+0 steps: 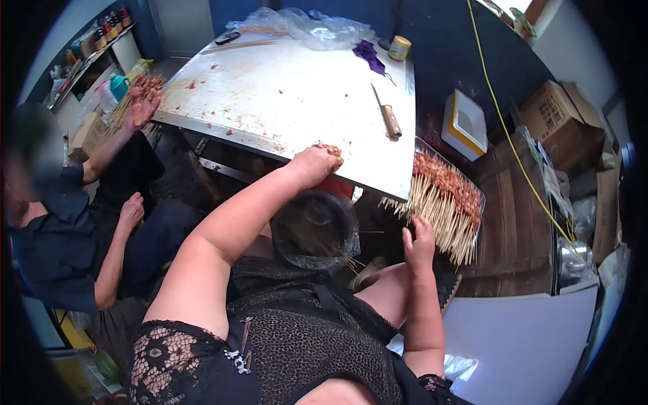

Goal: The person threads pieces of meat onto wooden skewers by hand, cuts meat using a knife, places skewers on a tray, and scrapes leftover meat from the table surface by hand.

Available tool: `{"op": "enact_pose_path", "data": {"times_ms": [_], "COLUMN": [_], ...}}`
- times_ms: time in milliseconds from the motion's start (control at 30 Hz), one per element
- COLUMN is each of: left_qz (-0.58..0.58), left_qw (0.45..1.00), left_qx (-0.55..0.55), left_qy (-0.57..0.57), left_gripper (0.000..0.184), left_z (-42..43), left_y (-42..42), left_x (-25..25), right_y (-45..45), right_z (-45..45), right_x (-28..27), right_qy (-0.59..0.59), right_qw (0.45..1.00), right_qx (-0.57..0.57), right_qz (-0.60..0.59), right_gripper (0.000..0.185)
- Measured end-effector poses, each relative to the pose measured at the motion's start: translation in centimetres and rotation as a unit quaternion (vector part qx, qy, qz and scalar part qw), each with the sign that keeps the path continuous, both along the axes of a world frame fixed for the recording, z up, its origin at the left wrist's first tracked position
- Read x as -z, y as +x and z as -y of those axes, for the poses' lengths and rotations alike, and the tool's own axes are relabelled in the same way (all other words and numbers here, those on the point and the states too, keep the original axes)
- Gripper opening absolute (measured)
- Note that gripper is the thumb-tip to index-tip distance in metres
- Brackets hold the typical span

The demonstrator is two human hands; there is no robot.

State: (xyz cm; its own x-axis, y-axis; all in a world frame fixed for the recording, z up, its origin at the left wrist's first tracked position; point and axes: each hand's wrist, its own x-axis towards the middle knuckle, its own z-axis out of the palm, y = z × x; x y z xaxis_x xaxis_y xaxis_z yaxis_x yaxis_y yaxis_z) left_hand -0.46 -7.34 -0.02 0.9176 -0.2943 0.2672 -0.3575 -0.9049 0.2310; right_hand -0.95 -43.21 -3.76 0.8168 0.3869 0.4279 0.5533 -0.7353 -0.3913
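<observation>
My left hand (316,166) is at the near edge of the white table (317,101), its fingers curled round some reddish bits of meat (331,150). Low on the other side, my right hand (420,244) has its thumb and fingers apart and nothing visible in it. It is close to the stick ends of many meat skewers (445,196), which lie in a metal tray (482,197) with the meat at the far side. Beneath my left hand stands a bucket lined with dark plastic (316,229), and a few thin sticks (341,253) poke out beside it.
A knife (387,115), purple cloth (368,57), jar (399,48) and clear plastic bags (304,28) are on the meat-smeared table. At left sits a co-worker (61,243), one hand by another pile of skewers (145,91). A white-and-yellow box (466,125) and cardboard box (563,118) stand right.
</observation>
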Motion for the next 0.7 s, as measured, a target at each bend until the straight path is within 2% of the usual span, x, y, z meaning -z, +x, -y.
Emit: {"op": "enact_pose_path", "data": {"times_ms": [167,233,367,567,633,667,700], "left_qz": [0.044,0.037,-0.007,-0.068,-0.023,-0.009,-0.006], "left_qw": [0.992,0.973,0.93,0.919,0.922,0.936,0.937], "left_qx": [-0.035,-0.077,-0.183,-0.282,-0.371,-0.353,-0.349], "left_qy": [0.111,0.217,0.319,0.269,0.103,-0.009,-0.008], "left_gripper": [0.019,0.018,0.021,0.022,0.021,0.03,0.03], "left_z": [-2.2,-3.4,-7.8,-17.2,-21.4,-24.3,-24.1], "left_y": [-0.4,-0.3,-0.4,-1.1,-1.2,-1.2,-0.9], "left_x": [-0.8,-1.3,-2.2,-2.2,0.4,2.9,2.7], "right_y": [1.5,1.7,1.6,2.0,1.8,1.8,1.8], "right_z": [0.0,-0.4,-1.2,-1.6,-2.0,-2.2,-2.4], "right_x": [2.2,2.1,2.0,2.4,2.2,2.1,2.0], "right_qy": [0.005,0.006,-0.032,-0.035,-0.03,-0.029,-0.031], "right_qw": [0.999,0.998,0.995,0.995,0.994,0.994,0.993], "right_qx": [0.007,0.01,0.008,0.001,-0.003,-0.002,-0.007], "right_qz": [-0.045,-0.058,-0.097,-0.096,-0.101,-0.101,-0.113], "right_gripper": [0.032,0.031,0.03,0.028,0.028,0.028,0.027]}}
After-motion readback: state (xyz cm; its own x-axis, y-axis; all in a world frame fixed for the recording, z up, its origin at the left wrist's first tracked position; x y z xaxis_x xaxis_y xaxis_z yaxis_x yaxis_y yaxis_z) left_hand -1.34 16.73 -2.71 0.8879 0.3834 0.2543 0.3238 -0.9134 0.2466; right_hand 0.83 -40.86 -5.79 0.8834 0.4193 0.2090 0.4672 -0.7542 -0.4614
